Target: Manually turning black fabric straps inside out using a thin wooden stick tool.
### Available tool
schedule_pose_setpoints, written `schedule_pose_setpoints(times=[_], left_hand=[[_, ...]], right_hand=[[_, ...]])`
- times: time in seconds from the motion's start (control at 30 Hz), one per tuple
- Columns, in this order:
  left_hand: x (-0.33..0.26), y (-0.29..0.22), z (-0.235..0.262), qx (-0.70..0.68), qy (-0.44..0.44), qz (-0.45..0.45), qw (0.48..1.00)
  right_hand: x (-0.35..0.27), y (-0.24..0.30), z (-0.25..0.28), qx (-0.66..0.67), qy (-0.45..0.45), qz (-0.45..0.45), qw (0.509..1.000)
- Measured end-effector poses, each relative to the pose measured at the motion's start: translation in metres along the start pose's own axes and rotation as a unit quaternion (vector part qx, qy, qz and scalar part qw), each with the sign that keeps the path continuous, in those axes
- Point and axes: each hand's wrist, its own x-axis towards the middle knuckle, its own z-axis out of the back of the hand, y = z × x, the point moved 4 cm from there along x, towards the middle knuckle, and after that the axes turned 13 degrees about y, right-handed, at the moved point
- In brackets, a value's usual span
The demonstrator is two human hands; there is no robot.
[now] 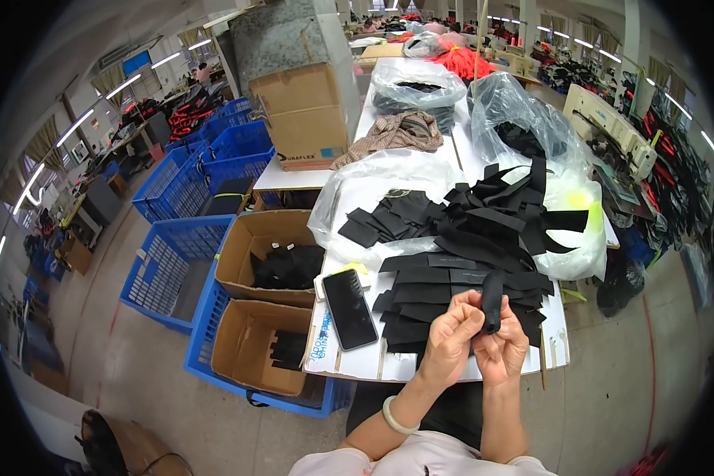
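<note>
Over the near edge of the white table, a black fabric strip (493, 293) is held upright, folded or curled at its lower end. My left hand (454, 333) pinches it from the left between thumb and fingers. Around its lower end my right hand (501, 349) is closed, fingers curled. Just beyond my hands lie overlapping rows of black strips (420, 295). A looser heap of black strips (492, 208) rises behind them on clear plastic, with a flatter pile of short black pieces (393, 216) to its left.
A dark phone (350, 309) lies at the table's left front. Cardboard boxes (246, 321) holding black pieces sit in a blue crate (202, 349) beside the table. Farther back are a checked cloth (397, 135), plastic bags (516, 107) and a standing carton (301, 111). A sewing machine (611, 127) stands right.
</note>
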Motion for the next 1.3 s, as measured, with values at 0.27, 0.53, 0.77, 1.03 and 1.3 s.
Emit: schedule_pose_setpoints(times=[0.27,0.53,0.77,1.03,1.3], left_hand=[[-0.01,-0.014,0.0,0.345,-0.024,-0.08,0.935],[-0.002,-0.008,0.032,-0.066,-0.074,0.005,0.995],[-0.001,0.008,0.029,0.005,-0.095,-0.005,0.995],[0.002,-0.007,0.002,0.116,-0.062,-0.032,0.991],[-0.004,-0.016,0.014,0.131,-0.082,-0.053,0.987]], right_hand=[[-0.012,-0.002,-0.009,-0.576,0.015,0.094,0.812],[0.01,-0.008,0.011,-0.156,0.004,-0.047,0.987],[0.001,0.007,-0.003,-0.468,-0.011,0.036,0.883],[-0.01,-0.001,0.003,-0.113,-0.008,-0.052,0.992],[0.003,0.033,0.0,-0.319,-0.076,-0.021,0.945]])
